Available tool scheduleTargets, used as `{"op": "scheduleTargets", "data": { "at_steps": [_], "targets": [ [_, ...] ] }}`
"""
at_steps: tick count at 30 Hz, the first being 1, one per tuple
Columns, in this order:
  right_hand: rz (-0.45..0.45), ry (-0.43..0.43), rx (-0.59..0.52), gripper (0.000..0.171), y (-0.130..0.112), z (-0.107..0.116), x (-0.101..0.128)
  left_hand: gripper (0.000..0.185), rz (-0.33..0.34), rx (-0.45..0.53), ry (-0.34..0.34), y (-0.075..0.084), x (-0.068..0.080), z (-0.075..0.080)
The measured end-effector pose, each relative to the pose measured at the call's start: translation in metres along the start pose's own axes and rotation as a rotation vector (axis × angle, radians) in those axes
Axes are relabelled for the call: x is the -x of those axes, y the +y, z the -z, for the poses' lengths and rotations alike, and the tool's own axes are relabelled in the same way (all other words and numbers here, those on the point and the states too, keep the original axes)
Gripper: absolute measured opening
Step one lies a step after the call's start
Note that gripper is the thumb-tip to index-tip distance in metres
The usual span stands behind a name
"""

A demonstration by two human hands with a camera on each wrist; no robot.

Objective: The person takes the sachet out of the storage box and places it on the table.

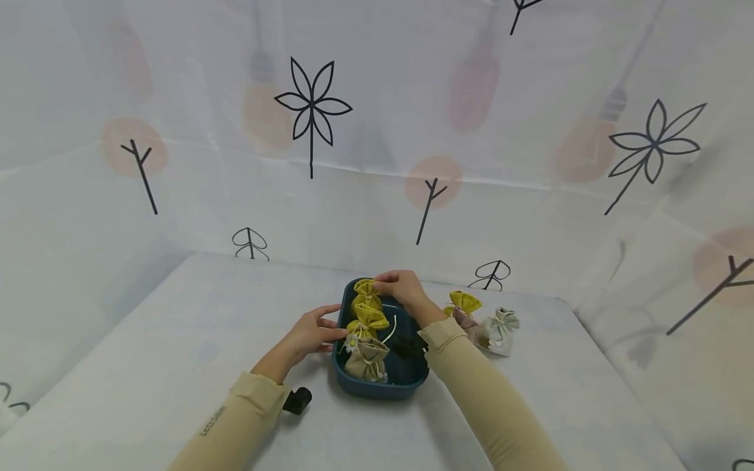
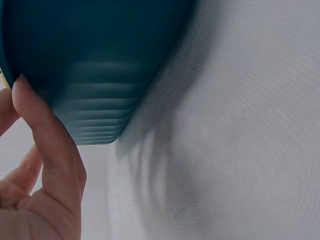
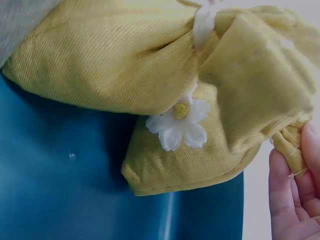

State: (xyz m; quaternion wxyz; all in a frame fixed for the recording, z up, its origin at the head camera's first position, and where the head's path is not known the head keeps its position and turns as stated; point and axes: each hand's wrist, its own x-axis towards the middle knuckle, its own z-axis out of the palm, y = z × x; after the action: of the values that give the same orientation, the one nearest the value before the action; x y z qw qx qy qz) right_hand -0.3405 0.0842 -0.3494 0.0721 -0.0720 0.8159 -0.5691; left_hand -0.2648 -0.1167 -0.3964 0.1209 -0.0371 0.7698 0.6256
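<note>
Surface (image 1: 177, 340) white, fills lower frame. Teal tray (image 1: 406, 383) at centre, long axis running away from me. My left hand (image 1: 309, 337) steadies tray's left wall, fingers relaxed. My right hand (image 1: 400, 288) pinches yellow pouch (image 1: 366, 296) at far end. Beige pouch (image 1: 366, 360) near end; two pouches (image 1: 483, 320) right of tray.

Yellow pouch (image 1: 366, 292) w/ white flower, at far end of teal tub (image 1: 379, 387) (prob. lying sideways).

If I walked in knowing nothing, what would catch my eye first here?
Probably the dark blue tray in the middle of the white table, with small yellow pouches lined up in it. The right hand pinches the far yellow pouch, while the left hand steadies the tray's side. Two more pouches sit on the table to the right.
</note>
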Motion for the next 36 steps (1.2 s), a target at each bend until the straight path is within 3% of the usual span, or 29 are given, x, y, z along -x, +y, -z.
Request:
{"op": "scheduleTargets", "data": {
  "at_steps": [14,36],
  "targets": [
    [0.059,0.053,0.016,0.017,-0.009,0.010,0.018,0.065,-0.019,0.002,-0.007,-0.003,0.000,0.001],
    [0.142,0.218,-0.006,0.021,-0.022,0.041,0.063,0.065,-0.032,0.008,-0.010,-0.004,0.000,0.001]
  ]
}}
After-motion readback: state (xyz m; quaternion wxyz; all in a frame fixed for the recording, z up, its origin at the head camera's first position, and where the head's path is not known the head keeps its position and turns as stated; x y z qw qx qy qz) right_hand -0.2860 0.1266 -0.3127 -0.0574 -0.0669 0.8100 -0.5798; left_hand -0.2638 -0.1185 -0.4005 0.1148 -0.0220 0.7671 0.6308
